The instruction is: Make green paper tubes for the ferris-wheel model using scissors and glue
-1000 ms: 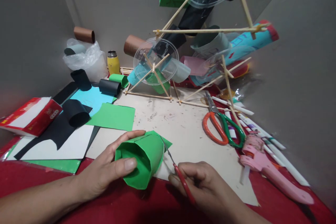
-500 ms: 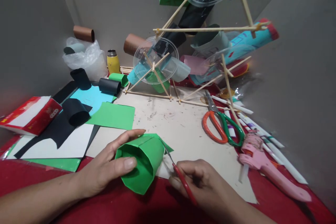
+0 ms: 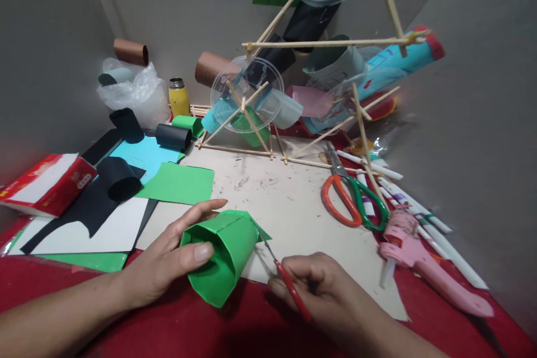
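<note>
A folded green paper tube (image 3: 230, 240) with flat sides is held tilted above the board, its wide opening toward me. My left hand (image 3: 180, 251) is closed on its left side, thumb at the open rim and fingers along the back. In my right hand (image 3: 319, 285) is a pair of small scissors (image 3: 289, 285) with red handles. Their blades touch the tube's far right end, where a pointed green flap (image 3: 263, 232) sticks out. How far the blades are apart cannot be seen.
Larger scissors (image 3: 356, 201) and a pink glue gun (image 3: 432, 268) lie at right beside white paper rolls (image 3: 457, 260). A stick frame (image 3: 235, 150) with plastic discs stands behind. At left are a green sheet (image 3: 180, 183), black paper (image 3: 75, 210) and a red packet (image 3: 50, 182).
The green tube and my left hand have shifted slightly left in the view, as has most of the scene. The scissors stay at the tube's far end.
</note>
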### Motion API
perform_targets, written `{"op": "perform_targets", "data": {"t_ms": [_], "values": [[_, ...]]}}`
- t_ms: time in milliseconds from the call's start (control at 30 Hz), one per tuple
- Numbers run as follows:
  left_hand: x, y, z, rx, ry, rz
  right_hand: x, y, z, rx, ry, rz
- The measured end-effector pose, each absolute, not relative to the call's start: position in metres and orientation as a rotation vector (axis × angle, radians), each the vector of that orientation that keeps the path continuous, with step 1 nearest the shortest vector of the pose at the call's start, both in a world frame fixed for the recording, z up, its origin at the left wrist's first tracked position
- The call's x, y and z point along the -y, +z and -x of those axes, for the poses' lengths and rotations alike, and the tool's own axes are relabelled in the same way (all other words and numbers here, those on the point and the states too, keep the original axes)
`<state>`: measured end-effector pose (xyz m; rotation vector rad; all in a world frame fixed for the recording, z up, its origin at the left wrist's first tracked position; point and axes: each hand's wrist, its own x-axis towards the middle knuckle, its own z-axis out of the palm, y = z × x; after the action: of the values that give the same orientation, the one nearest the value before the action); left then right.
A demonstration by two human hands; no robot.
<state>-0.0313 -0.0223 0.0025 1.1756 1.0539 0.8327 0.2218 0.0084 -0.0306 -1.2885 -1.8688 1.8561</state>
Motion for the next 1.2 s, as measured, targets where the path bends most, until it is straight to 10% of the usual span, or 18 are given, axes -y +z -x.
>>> {"op": "perform_targets", "data": {"t_ms": [1200], "values": [[0.023,-0.025,0.028,-0.731,0.935,-0.804,-0.009,-0.029,-0.222,1.644,1.922,1.285]]}}
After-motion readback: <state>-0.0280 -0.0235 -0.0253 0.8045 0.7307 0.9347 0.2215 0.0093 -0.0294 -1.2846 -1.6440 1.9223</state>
